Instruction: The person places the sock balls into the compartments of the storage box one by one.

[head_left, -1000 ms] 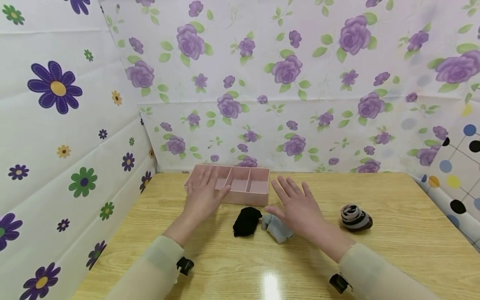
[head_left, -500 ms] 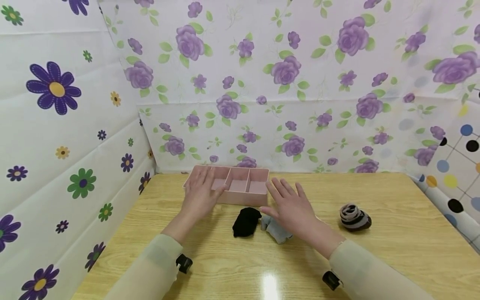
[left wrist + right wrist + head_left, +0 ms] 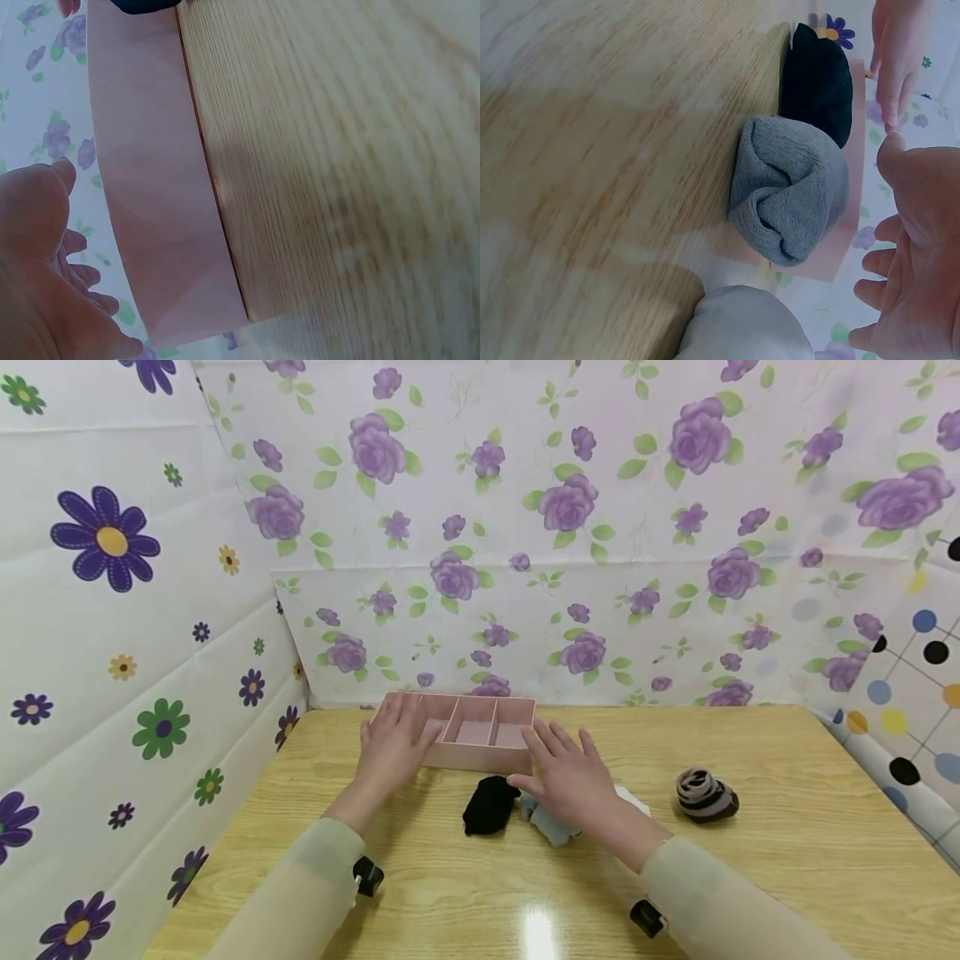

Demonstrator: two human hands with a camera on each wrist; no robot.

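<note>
A pink box (image 3: 472, 756) with dividers stands at the back of the table. My left hand (image 3: 390, 747) reaches over its left end, fingers extended, holding nothing. Beside the box's right end is my right hand (image 3: 573, 781), fingers spread and nothing in its grasp. In front of the box lie a black rolled sock (image 3: 489, 806) and a grey rolled sock (image 3: 551, 825), the grey one partly hidden by the right hand. The right wrist view shows the grey sock (image 3: 791, 187) whole, with a white bundle (image 3: 742, 326) near it. The left wrist view shows the box's front wall (image 3: 150, 187).
A striped rolled sock (image 3: 705, 795) sits farther right on the wooden table (image 3: 450, 893). Floral sheets (image 3: 637, 527) hang behind the table and along its left side; a dotted sheet (image 3: 911, 693) borders the right.
My right hand has moved left toward the box's right end, uncovering part of the white bundle behind the forearm. My left hand has shifted slightly left. The socks stay in place.
</note>
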